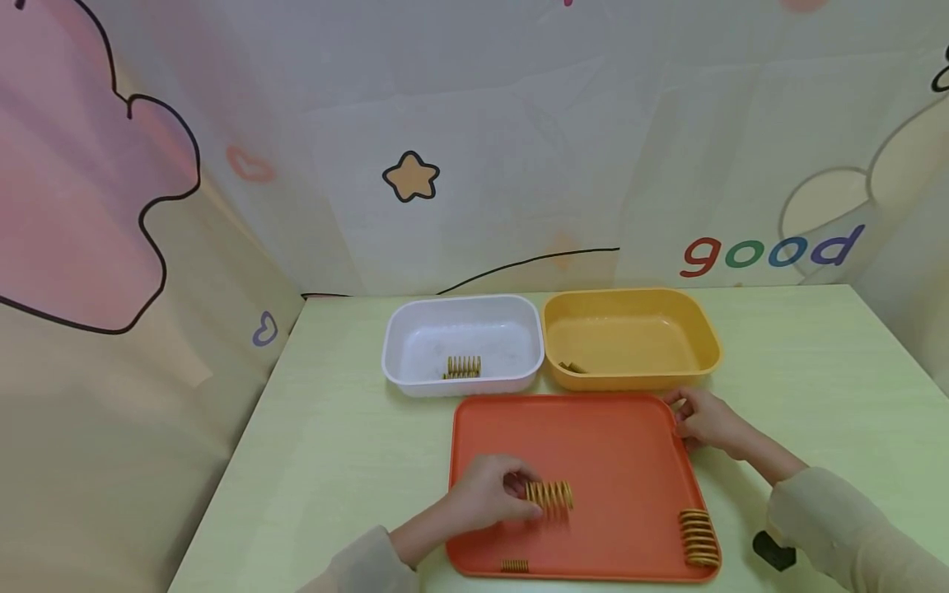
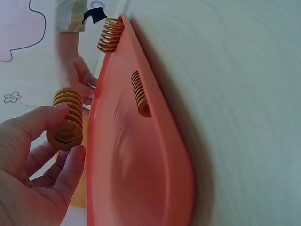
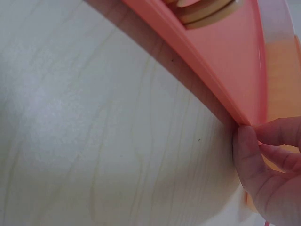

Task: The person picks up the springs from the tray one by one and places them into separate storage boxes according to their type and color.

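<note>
My left hand (image 1: 491, 492) pinches a gold coil spring (image 1: 550, 495) between thumb and fingers, over the middle of an orange-red tray (image 1: 593, 445). In the left wrist view the held spring (image 2: 68, 117) shows its round end, with the thumb on its side. At the tray's far right corner, my right hand (image 1: 708, 422) grips the rim; thumb and fingers close on that corner in the right wrist view. A larger coil spring (image 1: 699, 538) lies along the tray's right edge. Near the front edge lies a smaller, tighter spring (image 1: 515, 566).
Behind the tray stand a white bin (image 1: 511, 383) with springs inside and a yellow bin (image 1: 638, 381) with small gold pieces at its near left corner. A dark object (image 1: 773, 551) is by the right sleeve. A printed curtain (image 1: 519, 165) hangs behind the table.
</note>
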Tool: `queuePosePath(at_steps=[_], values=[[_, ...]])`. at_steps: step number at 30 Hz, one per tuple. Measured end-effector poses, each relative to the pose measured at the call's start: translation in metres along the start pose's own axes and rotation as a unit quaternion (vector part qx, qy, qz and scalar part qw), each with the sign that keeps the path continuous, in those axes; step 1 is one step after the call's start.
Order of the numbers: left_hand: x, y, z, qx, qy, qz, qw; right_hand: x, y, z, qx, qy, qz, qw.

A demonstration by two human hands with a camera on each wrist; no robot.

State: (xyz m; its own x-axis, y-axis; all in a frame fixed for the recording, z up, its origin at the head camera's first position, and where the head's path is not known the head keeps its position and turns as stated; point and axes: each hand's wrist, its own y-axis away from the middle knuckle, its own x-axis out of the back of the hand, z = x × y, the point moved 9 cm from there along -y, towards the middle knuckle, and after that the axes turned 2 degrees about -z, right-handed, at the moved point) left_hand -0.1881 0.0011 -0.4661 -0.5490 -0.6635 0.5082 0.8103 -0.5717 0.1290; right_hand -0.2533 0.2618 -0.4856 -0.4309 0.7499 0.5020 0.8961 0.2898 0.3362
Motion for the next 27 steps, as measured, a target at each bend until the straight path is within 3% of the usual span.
queuePosePath(at_steps=[12,27], values=[[0.020,-0.005,0.001,0.006,0.004,0.029,0.9996,0.000,-0.001,0.000,0.003,-0.002,-0.001,1.000],[0.044,-0.009,0.007,-0.012,0.001,0.066,0.9978,0.000,-0.001,0.001,0.003,0.001,0.000,1.000]])
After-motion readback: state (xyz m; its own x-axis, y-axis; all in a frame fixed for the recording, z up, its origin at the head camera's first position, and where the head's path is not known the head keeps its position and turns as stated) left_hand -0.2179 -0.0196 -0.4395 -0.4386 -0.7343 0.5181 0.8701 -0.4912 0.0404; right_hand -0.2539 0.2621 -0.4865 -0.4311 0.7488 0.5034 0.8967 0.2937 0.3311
